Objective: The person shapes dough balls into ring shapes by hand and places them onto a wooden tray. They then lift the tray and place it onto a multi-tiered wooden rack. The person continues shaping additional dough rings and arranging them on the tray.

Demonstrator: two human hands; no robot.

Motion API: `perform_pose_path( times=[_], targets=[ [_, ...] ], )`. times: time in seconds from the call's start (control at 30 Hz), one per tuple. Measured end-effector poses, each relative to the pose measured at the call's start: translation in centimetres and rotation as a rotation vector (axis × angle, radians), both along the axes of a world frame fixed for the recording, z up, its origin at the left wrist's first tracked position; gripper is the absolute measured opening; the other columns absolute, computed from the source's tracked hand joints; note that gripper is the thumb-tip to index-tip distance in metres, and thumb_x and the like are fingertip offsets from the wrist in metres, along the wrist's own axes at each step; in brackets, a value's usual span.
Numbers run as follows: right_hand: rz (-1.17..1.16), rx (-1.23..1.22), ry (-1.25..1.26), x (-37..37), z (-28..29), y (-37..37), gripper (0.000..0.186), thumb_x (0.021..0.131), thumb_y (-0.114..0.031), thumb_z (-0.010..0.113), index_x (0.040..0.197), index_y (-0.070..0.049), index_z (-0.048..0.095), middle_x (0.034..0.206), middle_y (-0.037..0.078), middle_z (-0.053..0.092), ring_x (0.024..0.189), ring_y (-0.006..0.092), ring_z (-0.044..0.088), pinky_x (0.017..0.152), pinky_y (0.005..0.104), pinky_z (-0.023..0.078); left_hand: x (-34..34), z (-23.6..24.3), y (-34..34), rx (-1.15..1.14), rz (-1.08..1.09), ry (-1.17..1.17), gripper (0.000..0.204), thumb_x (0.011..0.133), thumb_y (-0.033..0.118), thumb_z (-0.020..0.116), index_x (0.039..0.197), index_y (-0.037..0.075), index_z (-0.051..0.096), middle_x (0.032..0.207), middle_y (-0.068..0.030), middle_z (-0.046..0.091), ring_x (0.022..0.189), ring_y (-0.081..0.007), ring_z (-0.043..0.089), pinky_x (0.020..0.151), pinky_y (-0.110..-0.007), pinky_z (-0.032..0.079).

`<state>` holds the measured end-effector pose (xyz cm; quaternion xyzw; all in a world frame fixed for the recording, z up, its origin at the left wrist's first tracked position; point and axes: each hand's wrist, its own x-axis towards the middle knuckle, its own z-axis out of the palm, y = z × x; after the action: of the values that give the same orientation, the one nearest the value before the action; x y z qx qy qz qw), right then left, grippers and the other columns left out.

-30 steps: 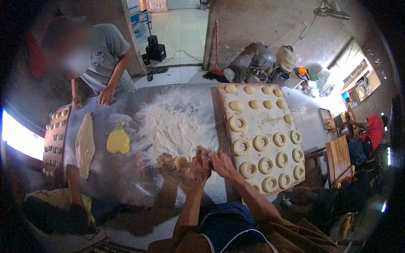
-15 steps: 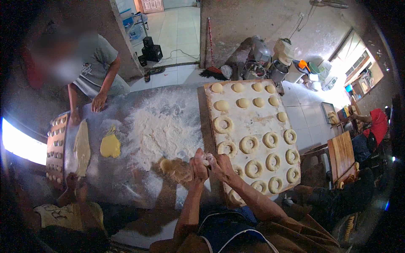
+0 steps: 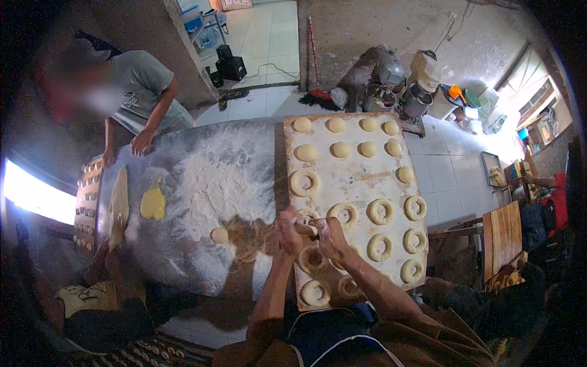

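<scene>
My left hand (image 3: 289, 233) and my right hand (image 3: 332, 240) are closed on a pale dough piece (image 3: 306, 227) above the left edge of a floured board (image 3: 384, 177), which holds several dough balls (image 3: 340, 148) and dough rings (image 3: 380, 246). Left of my hands, a loose dough ball (image 3: 219, 235) lies on the metal table (image 3: 162, 257), near spread flour (image 3: 214, 177). Farther left are a yellow soft mass (image 3: 153, 202) and a long pale dough strip (image 3: 119, 202).
A person (image 3: 150, 85) leans over the far left table end, beside another board (image 3: 85, 202) of dough pieces. Another person (image 3: 98, 300) works at lower left. A person in red (image 3: 553, 205) is at right, by a wooden board (image 3: 501, 244). A broom (image 3: 318, 92) and buckets (image 3: 419, 98) line the wall.
My hands have moved from beside the board to over its left edge, and the dough between my fingers shows more clearly. The view has shifted slightly, bringing the board leftward in the picture.
</scene>
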<state>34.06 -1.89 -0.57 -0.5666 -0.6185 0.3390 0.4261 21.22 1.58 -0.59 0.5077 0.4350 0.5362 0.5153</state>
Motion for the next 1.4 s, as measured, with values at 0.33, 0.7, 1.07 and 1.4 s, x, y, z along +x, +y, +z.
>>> perform_pose_path(
  times=[0.33,0.7,1.07,1.4],
  targets=[
    [0.075,-0.035,-0.188,5.2,0.2,0.8,0.033,0.075,-0.027,0.055,0.061,0.002,0.051,0.053,0.020,0.047,0.051,0.0377,0.050,0.049,0.0445,0.039,4.1,1.3,1.1,0.204,-0.145,0.355,0.037,0.096,0.036,0.035,0.086,0.005,0.053,0.078,-0.0075,0.054,0.067,-0.0215,0.052,0.060,-0.030,0.043],
    [-0.038,-0.004,0.077,10.7,6.4,4.4,0.029,0.074,-0.019,0.067,0.091,0.003,0.058,0.076,0.013,0.060,0.069,0.0180,0.055,0.066,0.0360,0.045,9.9,-5.8,8.7,0.601,0.358,0.626,0.031,0.093,0.023,0.037,0.095,-0.002,0.056,0.096,-0.0187,0.057,0.088,-0.0328,0.055,0.077,-0.042,0.043],
    [-0.522,0.228,-1.073,22.3,1.2,3.6,0.051,0.081,-0.028,0.059,0.114,0.008,0.046,0.106,0.026,0.054,0.097,0.0413,0.053,0.082,0.0497,0.043,9.7,1.5,12.9,0.343,-0.386,1.153,0.041,0.076,0.041,0.064,0.096,0.005,0.064,0.097,-0.0136,0.060,0.094,-0.0309,0.056,0.082,-0.045,0.042],
    [-0.526,-0.483,-0.600,27.9,-0.4,5.3,0.034,0.071,-0.019,0.072,0.095,0.002,0.057,0.091,0.020,0.063,0.088,0.0372,0.060,0.075,0.0427,0.048,6.5,1.1,9.4,0.525,-0.007,0.814,0.029,0.079,0.025,0.066,0.101,0.005,0.062,0.099,-0.0131,0.058,0.095,-0.0313,0.054,0.085,-0.044,0.039]
  ],
)
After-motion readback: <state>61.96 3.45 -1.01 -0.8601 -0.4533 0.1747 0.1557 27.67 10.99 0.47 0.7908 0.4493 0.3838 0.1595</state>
